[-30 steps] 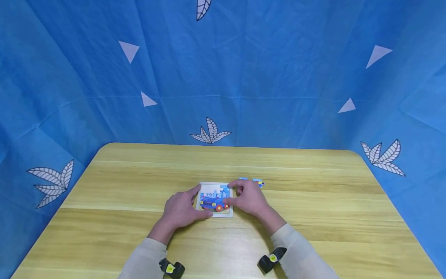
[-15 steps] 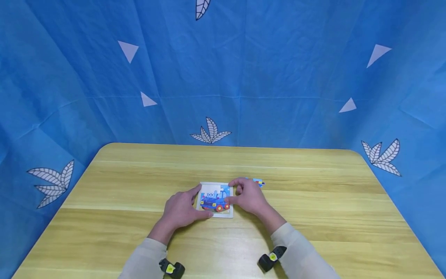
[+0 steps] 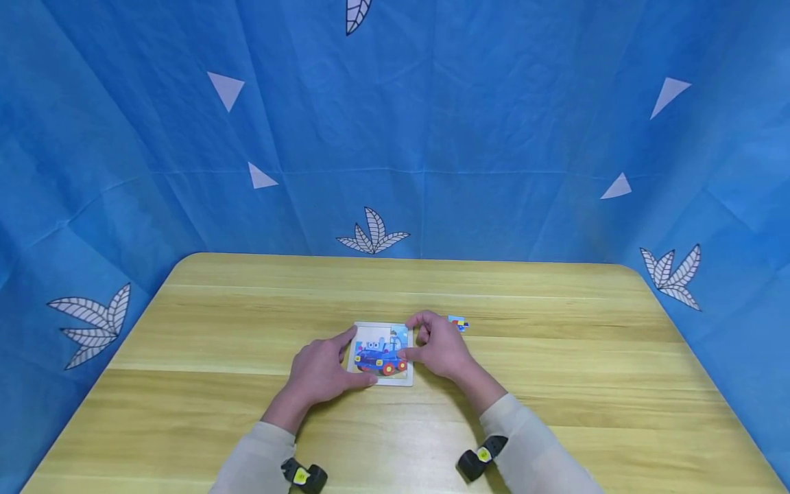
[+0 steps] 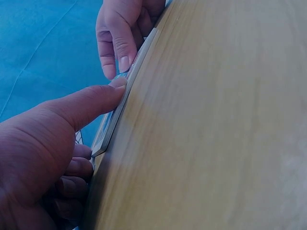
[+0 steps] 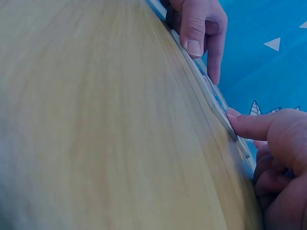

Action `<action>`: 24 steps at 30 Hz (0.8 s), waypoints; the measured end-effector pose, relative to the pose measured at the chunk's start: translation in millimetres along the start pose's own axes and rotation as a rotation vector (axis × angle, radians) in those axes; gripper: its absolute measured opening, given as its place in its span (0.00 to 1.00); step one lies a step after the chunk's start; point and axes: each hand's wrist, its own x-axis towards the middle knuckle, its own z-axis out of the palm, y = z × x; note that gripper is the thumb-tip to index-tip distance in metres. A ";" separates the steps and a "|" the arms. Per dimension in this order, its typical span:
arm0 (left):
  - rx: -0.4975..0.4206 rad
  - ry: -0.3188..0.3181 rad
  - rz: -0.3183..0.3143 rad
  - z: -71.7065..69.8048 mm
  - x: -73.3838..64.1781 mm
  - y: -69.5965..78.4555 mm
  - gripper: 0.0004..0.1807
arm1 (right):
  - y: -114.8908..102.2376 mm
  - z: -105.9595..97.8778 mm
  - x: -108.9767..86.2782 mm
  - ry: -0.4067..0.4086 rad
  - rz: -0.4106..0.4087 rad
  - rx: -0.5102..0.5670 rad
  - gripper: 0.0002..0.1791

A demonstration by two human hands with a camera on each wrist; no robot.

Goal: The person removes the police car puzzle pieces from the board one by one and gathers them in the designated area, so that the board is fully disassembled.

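Note:
A small picture puzzle (image 3: 378,357) shows a blue cartoon truck with red wheels, set in a pale tray (image 3: 395,382) on the table. My left hand (image 3: 319,370) grips the tray's left side, its thumb on the front edge and its index finger at the back left corner. My right hand (image 3: 442,348) pinches a puzzle piece at the right of the picture, thumb on the truck and index finger near the back right corner. The piece is largely hidden by the fingers. In the right wrist view, the right thumb (image 5: 249,125) touches the puzzle's surface.
A loose puzzle piece (image 3: 457,322) in blue, yellow and red lies on the table just behind the right hand. The wooden table (image 3: 555,384) ends at a blue curtain (image 3: 432,137) with leaf and triangle prints.
My right hand has shifted very slightly, its index finger lifting a little at the corner. A second loose piece behind it has passed out of sight. My left hand stays in place.

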 end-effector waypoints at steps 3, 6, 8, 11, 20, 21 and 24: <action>0.002 -0.001 0.002 0.3 0.4 -0.4 0.59 | -0.1 0.0 -0.4 0.001 -0.009 0.008 0.23; -0.002 -0.002 0.002 0.1 0.4 -0.4 0.59 | 0.1 -0.3 -0.7 -0.001 -0.015 0.015 0.23; -0.004 -0.001 0.003 0.1 0.5 -0.4 0.59 | 0.2 -0.7 -0.9 0.002 -0.018 0.016 0.23; -0.007 0.002 0.005 -0.3 0.2 0.0 0.59 | 0.1 -1.3 -1.3 0.011 -0.018 0.004 0.22; -0.004 0.001 0.000 -1.1 -1.0 0.8 0.59 | 0.6 -2.4 -3.0 0.024 -0.041 -0.030 0.23; -0.004 0.001 -0.001 -1.2 -1.1 0.8 0.58 | 0.3 -2.7 -3.7 0.029 -0.047 -0.030 0.22; -0.006 0.003 0.000 -1.2 -1.4 0.8 0.58 | 1.3 -2.8 -5.4 0.042 -0.061 -0.031 0.21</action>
